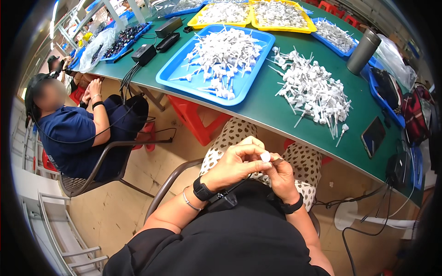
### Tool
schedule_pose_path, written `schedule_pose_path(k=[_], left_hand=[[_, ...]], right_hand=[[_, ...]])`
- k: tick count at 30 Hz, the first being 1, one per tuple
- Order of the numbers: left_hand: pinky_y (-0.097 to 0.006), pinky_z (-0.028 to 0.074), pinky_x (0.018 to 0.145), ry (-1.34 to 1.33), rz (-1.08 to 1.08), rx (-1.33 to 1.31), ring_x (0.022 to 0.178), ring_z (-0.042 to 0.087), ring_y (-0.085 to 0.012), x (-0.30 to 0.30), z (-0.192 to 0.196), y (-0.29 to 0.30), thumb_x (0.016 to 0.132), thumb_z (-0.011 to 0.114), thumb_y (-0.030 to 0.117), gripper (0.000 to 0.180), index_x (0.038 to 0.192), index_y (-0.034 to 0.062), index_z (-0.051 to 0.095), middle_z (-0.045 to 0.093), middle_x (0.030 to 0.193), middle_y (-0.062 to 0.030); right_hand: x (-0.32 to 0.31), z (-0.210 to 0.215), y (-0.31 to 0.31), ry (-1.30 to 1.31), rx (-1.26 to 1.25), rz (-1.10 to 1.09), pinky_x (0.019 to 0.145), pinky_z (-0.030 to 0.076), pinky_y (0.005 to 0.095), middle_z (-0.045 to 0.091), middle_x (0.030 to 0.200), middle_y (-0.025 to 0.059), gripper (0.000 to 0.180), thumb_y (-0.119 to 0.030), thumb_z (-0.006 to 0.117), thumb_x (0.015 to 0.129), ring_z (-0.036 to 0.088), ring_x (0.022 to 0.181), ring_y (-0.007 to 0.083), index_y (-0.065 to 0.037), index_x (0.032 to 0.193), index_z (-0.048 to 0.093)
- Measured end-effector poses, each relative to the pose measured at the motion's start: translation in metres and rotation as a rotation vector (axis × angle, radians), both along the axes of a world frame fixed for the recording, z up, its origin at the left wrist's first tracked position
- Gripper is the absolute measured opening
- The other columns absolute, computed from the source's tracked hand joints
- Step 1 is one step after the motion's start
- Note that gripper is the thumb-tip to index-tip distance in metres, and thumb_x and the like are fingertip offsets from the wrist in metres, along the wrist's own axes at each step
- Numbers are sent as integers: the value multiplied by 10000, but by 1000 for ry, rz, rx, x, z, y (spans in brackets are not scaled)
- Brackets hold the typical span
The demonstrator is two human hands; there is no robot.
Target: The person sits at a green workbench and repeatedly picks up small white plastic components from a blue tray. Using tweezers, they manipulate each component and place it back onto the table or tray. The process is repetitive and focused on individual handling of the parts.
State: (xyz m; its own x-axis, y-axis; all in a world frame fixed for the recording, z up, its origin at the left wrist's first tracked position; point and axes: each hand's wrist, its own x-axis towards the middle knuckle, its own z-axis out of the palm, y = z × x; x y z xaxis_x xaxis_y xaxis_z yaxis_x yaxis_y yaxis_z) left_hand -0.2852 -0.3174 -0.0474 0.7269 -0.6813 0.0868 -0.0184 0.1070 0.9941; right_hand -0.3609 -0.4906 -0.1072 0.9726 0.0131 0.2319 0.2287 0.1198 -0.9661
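Note:
Above my lap, my left hand (240, 158) pinches a small white plastic piece with a round cap (265, 157). My right hand (282, 179) meets it fingertip to fingertip. Between the right thumb and fingers is a small dark, thin thing (277, 161), too small to make out. On the table beyond lies a loose heap of white plastic pieces with thin stems (315, 89). More such pieces fill a blue tray (161, 76) at the table's near edge.
The green table (285, 126) holds yellow trays (195, 22), a grey flask (363, 51), a phone (373, 136) and black boxes (144, 54). A co-worker (73, 124) sits at the left. Red stools (191, 115) stand under the table; cables (352, 234) hang at the right.

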Motion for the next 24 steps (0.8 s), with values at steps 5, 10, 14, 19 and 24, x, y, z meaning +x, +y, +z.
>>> schedule_pose_path(k=[5, 10, 14, 19, 24], left_hand=[[-243, 433, 683, -234, 6, 44, 817, 515, -79, -4, 12, 3, 890, 737, 110, 152, 1001, 12, 701, 559, 1025, -19], [-257, 426, 739, 132, -58, -127, 847, 505, -80, -4, -1, 5, 974, 632, 179, 185, 977, 4, 694, 564, 1047, -27], [-254, 434, 738, 456, -130, -198, 816, 497, -82, -2, -4, 8, 989, 615, 202, 211, 966, 4, 686, 568, 1066, -23], [-234, 438, 693, 578, -121, -218, 755, 488, -66, -3, -8, 10, 986, 626, 231, 231, 973, 6, 678, 593, 1059, -10], [-256, 501, 755, 526, -71, -210, 833, 593, -96, -4, -26, 5, 976, 648, 236, 222, 1067, 36, 682, 644, 1021, -10]], right_hand=[[3, -5, 3, -80, -52, -19, 815, 517, 273, 657, 1014, 66, 204, -88, 586, 1002, 631, 914, 135, -18, 1192, 607], [-3, 6, 9, -13, -43, -35, 847, 523, 295, 665, 1042, 86, 176, -114, 632, 975, 649, 929, 172, -3, 1110, 648], [-2, 15, 10, -93, -236, -123, 938, 499, 358, 694, 869, 120, 175, -142, 665, 950, 664, 895, 233, -2, 1055, 678], [-2, 15, 14, -114, -289, -153, 930, 495, 362, 690, 793, 122, 167, -94, 647, 951, 671, 811, 265, 28, 1063, 669], [-5, 12, 16, 100, -152, -139, 740, 526, 258, 664, 1050, 88, 175, 16, 571, 967, 642, 821, 124, 63, 1122, 637]])
